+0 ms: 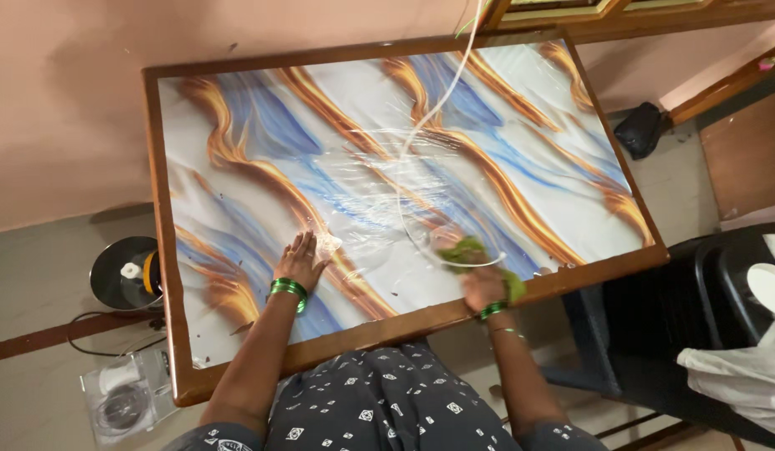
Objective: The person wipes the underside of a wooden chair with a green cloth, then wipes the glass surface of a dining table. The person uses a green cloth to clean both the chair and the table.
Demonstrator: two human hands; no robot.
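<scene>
We take this for a room in a home. A wooden-framed table (166,250) with a glossy top printed in swirls of blue, orange and white stands pushed against a plain pink plastered wall (61,100). The floor (36,292) is pale tile crossed by a dark inlaid strip. On it beside the table we see a small round black appliance (124,273) with its cord trailing, and a clear plastic bag (124,397). A wooden window frame (571,12) sits above the far corner, a dark plastic chair (705,292) waits on the other side, and a black bag (642,129) lies by the wall.
</scene>
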